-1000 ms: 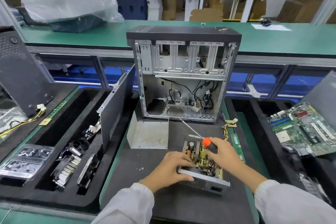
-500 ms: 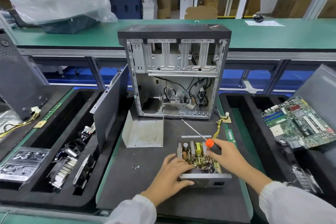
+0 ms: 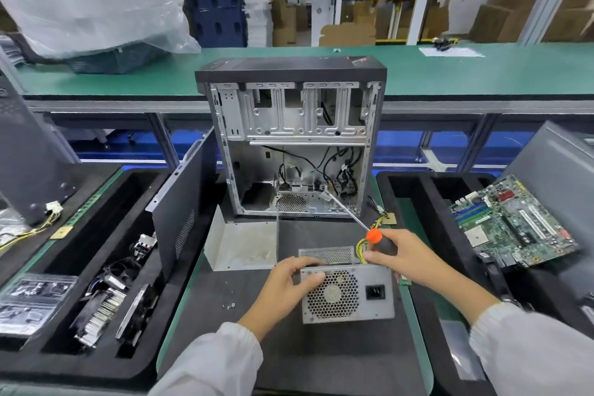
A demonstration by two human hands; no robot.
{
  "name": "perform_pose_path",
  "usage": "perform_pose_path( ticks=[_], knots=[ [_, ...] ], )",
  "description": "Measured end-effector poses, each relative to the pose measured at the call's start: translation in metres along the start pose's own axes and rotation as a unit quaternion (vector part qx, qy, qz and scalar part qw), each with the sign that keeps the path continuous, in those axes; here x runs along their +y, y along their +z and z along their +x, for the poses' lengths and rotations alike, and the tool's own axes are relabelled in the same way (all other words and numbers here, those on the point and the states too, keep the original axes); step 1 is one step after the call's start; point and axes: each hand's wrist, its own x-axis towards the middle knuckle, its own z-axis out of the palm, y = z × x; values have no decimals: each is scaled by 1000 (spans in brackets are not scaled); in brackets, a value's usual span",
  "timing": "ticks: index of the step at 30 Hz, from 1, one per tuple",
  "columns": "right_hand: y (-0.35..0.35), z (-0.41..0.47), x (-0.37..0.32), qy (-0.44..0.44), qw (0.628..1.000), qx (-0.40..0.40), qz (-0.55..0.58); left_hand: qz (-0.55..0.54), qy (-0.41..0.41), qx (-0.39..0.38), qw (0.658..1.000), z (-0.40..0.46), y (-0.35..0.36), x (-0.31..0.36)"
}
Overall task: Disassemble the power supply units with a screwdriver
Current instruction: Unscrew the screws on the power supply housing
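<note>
Nearest to the person, the power supply unit [image 3: 348, 291] stands on the dark mat [image 3: 289, 357], a little toward 1 o'clock from the middle of the view. Its fan grille and its socket face the person, and its long axis runs across, from 9 to 3 o'clock. The left hand [image 3: 283, 281] grips its upper left corner, at 9 o'clock of the unit: the fingers curl over the top edge and the thumb lies on the grille face. The right hand [image 3: 401, 255] is at the upper right corner, at 1 o'clock of the unit, and its fingers are closed round the black handle of the screwdriver [image 3: 374, 236]. The thin shaft points away toward 11 o'clock, to the open computer case [image 3: 291, 141], and the orange collar is near the fingers. Yellow wires [image 3: 361, 243] come out behind the unit, just under this hand.

A few small screws [image 3: 229, 306] lie on the mat at 9 o'clock of the unit. A bent metal cover [image 3: 241, 244] stands further, at 11 o'clock. A motherboard [image 3: 511, 223] lies tilted far at 3 o'clock, and a black side panel [image 3: 183, 215] leans at 9 o'clock.
</note>
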Motion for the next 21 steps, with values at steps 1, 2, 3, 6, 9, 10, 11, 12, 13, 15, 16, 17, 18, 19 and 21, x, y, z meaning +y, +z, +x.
perform_pose_path(
  ticks=[1,2,3,6,9,10,11,12,13,15,16,17,18,19,21],
  knots=[
    [-4,3,-4,-5,1000,-11,-12,-36,-6,0,999,0,0,4],
    [-6,7,-6,-7,999,-20,-23,-61,-14,8,998,1,1,7],
    [-7,10,-7,-9,999,-29,-36,-76,-22,22,997,2,2,8],
    [-7,15,-9,-8,998,-36,-54,-112,-46,59,991,4,6,7],
    [-7,21,-9,-2,998,-37,-59,-129,-65,56,988,8,8,6],
    [-8,23,-9,-2,997,-37,-64,-138,-73,50,986,9,8,6],
    [-8,25,-10,-3,997,-37,-66,-150,-82,43,984,10,9,6],
    [-8,26,-11,-4,997,-36,-67,-162,-91,36,982,11,10,5],
    [-8,27,-11,-6,997,-37,-69,-170,-98,31,980,12,10,5],
    [-9,29,-10,-5,997,-41,-72,-178,-108,29,978,13,13,3],
    [-9,29,-9,-1,996,-44,-72,-181,-111,31,977,14,13,3],
    [-9,30,-7,4,996,-46,-70,-183,-116,37,976,16,14,3],
    [-9,31,-6,9,997,-46,-69,-185,-120,48,974,20,15,4],
    [-9,33,-5,13,996,-44,-70,-187,-123,62,972,24,15,6],
    [-9,38,-6,21,996,-42,-81,-193,-134,86,968,33,16,10]
  ],
)
